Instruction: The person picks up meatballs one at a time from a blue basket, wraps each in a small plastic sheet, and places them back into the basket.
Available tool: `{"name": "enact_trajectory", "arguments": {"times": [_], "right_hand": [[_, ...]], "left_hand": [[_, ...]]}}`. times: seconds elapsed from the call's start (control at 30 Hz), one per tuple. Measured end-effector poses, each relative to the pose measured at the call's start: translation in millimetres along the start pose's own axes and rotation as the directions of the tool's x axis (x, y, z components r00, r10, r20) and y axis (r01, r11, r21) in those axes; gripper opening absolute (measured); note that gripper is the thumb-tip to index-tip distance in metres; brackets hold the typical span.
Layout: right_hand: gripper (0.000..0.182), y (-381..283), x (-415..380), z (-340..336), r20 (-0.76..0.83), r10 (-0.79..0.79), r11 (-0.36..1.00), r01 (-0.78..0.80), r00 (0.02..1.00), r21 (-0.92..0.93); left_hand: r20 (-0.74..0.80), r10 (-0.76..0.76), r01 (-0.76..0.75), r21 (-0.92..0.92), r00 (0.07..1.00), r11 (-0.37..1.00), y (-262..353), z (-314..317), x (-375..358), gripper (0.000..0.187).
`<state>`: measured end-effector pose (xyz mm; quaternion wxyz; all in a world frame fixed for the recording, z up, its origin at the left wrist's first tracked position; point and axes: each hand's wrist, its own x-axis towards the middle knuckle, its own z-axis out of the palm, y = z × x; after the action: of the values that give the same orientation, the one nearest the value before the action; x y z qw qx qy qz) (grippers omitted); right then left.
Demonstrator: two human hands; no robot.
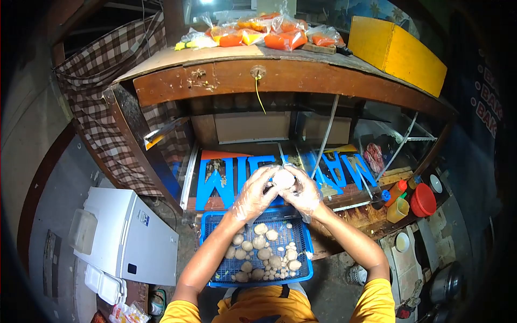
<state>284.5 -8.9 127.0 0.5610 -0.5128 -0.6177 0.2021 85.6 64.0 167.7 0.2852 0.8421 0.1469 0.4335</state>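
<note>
Your left hand (251,199) and right hand (305,195), both in clear plastic gloves, grip a pale, round ball (284,178) between them, near the blue plastic basket (214,217).

Thin, crinkly clear plastic gloves (252,195) catch the light, glossy against the pale ball (284,179) with its smooth, soft-looking skin. Below me the blue basket (308,266) is shiny moulded plastic, and the balls (264,253) in it look matt and slightly rough. The counter's front beam (323,76) is brown wood, polished but scuffed. Up top, the filled bags (285,40) are slick, transparent plastic. The checked curtain (102,107) is matt woven cloth, the red bowl (423,201) smooth plastic. That dark pot (446,282) seems glossy metal, though it's dim over there.
</note>
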Motion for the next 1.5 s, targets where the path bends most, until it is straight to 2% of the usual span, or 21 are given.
{"name": "enact_trajectory", "arguments": {"times": [0.1,0.17,0.23,0.3,0.37,0.47,0.77,0.8,0.97,1.03,1.1,1.17,1.2,1.27,1.3,1.37,1.43,1.5], "right_hand": [[0.073,-4.2,7.9,-2.9,-0.016,0.003,1.0,-0.003,1.0,-0.007],[0.074,-1.4,15.4,-5.6,-0.06,-0.136,0.982,0.126,0.989,-0.139],[0.072,-2.7,26.0,-6.9,-0.09,-0.147,0.983,0.135,0.985,-0.128],[0.071,-4.1,34.6,-10.6,-0.114,-0.239,0.936,0.197,0.964,-0.293],[0.071,-5.8,42.7,-10.0,-0.135,-0.215,0.944,0.17,0.967,-0.284],[0.074,2.0,55.5,-6.6,-0.243,-0.323,0.915,0.236,0.914,-0.327],[0.067,18.4,101.3,-1.5,-0.342,-0.448,0.882,0.346,0.826,-0.32],[0.067,23.2,106.0,-2.4,-0.349,-0.446,0.881,0.336,0.824,-0.333],[0.066,35.7,129.2,-5.9,-0.39,-0.442,0.885,0.321,0.808,-0.338],[0.064,32.6,138.1,-6.2,-0.399,-0.464,0.87,0.32,0.791,-0.376],[0.061,35.3,144.9,-6.7,-0.397,-0.452,0.875,0.309,0.799,-0.373],[0.062,42.0,155.9,-6.8,-0.434,-0.324,0.939,0.229,0.841,-0.258],[0.062,47.3,161.6,-6.7,-0.433,-0.329,0.937,0.233,0.839,-0.261],[0.062,57.1,173.2,-6.7,-0.461,-0.381,0.923,0.357,0.801,-0.143],[0.062,55.2,176.7,-7.9,-0.461,-0.387,0.921,0.36,0.799,-0.149],[0.069,52.3,181.8,-11.8,-0.453,-0.453,0.88,0.305,0.768,-0.364],[0.07,44.9,183.7,-10.8,-0.462,-0.4,0.907,0.269,0.792,-0.325],[0.059,37.6,187.0,-7.3,-0.499,-0.354,0.926,0.223,0.791,-0.303]], "left_hand": [[-0.011,0.062,-0.061,0.058,0.998,0.996,-8.5,3.0,7.4,0.051],[-0.03,0.099,-0.097,0.068,0.995,0.993,-12.1,4.5,15.0,0.051],[-0.073,0.068,-0.07,-0.029,0.995,0.997,-15.4,6.5,23.0,0.051],[-0.088,0.088,-0.092,-0.036,0.992,0.995,-19.3,6.8,30.2,0.052],[-0.127,0.129,-0.121,0.072,0.983,0.99,-22.5,5.4,37.4,0.052],[-0.147,0.129,-0.124,0.041,0.981,0.991,-23.9,3.3,48.9,0.052],[-0.197,0.213,-0.202,0.075,0.957,0.976,-46.8,0.2,87.4,0.047],[-0.188,0.193,-0.186,0.059,0.963,0.981,-48.4,0.0,90.6,0.046],[-0.251,0.308,-0.274,0.163,0.917,0.948,-65.6,4.7,112.4,0.043],[-0.225,0.253,-0.211,0.195,0.941,0.958,-68.6,4.0,120.0,0.042],[-0.245,0.285,-0.245,0.181,0.926,0.952,-73.0,3.3,127.5,0.042],[-0.235,0.282,-0.261,0.115,0.93,0.958,-77.8,2.4,136.2,0.042],[-0.239,0.285,-0.265,0.115,0.928,0.957,-79.3,3.1,139.7,0.042],[-0.256,0.249,-0.208,0.177,0.934,0.962,-81.1,4.7,147.6,0.042],[-0.258,0.254,-0.214,0.175,0.932,0.961,-79.7,4.5,151.2,0.042],[-0.255,0.218,-0.146,0.274,0.942,0.951,-77.3,5.3,155.6,0.044],[-0.233,0.167,-0.111,0.238,0.958,0.965,-75.5,3.5,159.0,0.044],[-0.22,0.12,-0.072,0.212,0.968,0.974,-76.8,2.9,164.5,0.044]]}}
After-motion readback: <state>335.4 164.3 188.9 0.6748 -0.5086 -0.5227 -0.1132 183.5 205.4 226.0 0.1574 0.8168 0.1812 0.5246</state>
